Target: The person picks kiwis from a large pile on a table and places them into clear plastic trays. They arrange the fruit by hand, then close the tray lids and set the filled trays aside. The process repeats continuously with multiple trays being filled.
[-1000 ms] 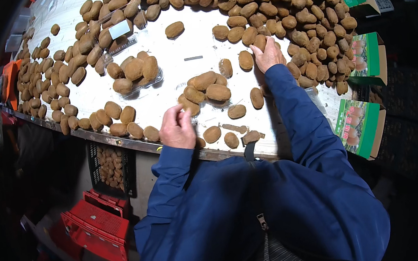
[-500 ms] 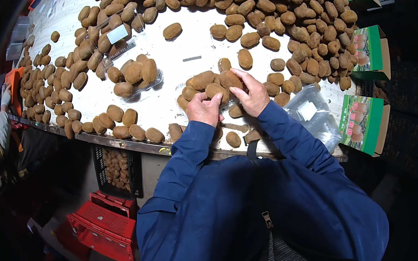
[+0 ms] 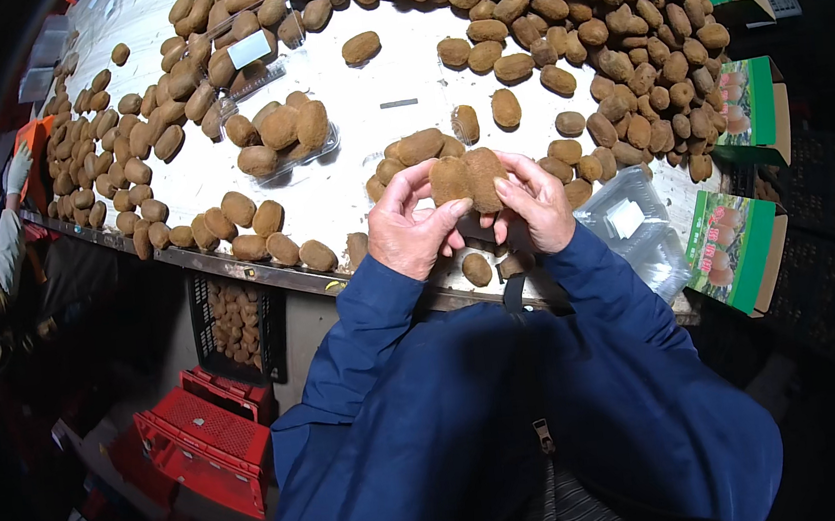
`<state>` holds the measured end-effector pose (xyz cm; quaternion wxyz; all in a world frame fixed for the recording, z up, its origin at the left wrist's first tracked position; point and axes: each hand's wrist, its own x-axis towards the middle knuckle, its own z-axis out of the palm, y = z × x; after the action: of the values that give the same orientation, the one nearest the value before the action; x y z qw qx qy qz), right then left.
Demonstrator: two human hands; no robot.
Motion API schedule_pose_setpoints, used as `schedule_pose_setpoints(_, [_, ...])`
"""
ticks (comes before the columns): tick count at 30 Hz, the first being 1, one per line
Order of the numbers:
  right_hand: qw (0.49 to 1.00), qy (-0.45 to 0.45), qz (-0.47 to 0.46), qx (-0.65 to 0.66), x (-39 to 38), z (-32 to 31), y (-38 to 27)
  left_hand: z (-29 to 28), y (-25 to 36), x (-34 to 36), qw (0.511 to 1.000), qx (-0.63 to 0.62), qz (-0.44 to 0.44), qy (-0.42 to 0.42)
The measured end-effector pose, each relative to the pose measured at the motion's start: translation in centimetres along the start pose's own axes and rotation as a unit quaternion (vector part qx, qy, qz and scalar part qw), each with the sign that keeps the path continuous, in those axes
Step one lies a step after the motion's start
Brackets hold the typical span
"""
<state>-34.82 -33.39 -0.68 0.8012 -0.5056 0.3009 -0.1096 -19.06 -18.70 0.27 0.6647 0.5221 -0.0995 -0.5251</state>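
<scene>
Side by side above the near part of the white table, two brown fuzzy kiwis are held up. My left hand (image 3: pixel 412 226) is closed round the left kiwi (image 3: pixel 450 182), its thumb on the front. The right kiwi (image 3: pixel 485 181) sits between the thumb and fingers of my right hand (image 3: pixel 536 204). Just behind my hands several kiwis (image 3: pixel 420 147) lie together, partly hidden by them. Left of these, a clear plastic tray (image 3: pixel 331 151) holds several more kiwis (image 3: pixel 278 128). One loose kiwi (image 3: pixel 477 270) rests below my hands near the table edge.
A large kiwi heap (image 3: pixel 617 30) spreads across the back right. Clear plastic boxes (image 3: pixel 635 224) lie right of my right arm, beside green printed cartons (image 3: pixel 738 250). At far left a person's gloved hand (image 3: pixel 19 168) shows by something orange. A red crate (image 3: pixel 203 432) stands below.
Both hands have lifted the two kiwis off the group and brought them closer to me, side by side. The view has shifted slightly. The far-left person's gloved hand has risen.
</scene>
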Motion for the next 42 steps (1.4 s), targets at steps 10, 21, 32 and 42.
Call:
schedule_pose_setpoints(10, [0.998, -0.011, 0.010, 0.063, -1.5, 1.5, -1.8, -2.9, -0.6, -0.9, 0.979, -0.154, 0.022, -0.132])
schedule_pose_setpoints(21, [1.000, -0.007, 0.002, 0.029, -1.6, 2.1, -1.2, -5.2, -2.2, -2.2, 0.881, -0.427, -0.079, -0.188])
schedule_pose_setpoints(32, [0.990, 0.087, -0.030, -0.105, -0.7, 2.3, 1.0, -6.6, -3.3, -4.4, 0.913, -0.399, -0.053, -0.073])
schedule_pose_setpoints(42, [0.820, 0.037, -0.272, -0.502, 1.8, 4.2, 3.5, -24.3, -9.8, -16.0, 0.870, -0.287, 0.016, 0.402])
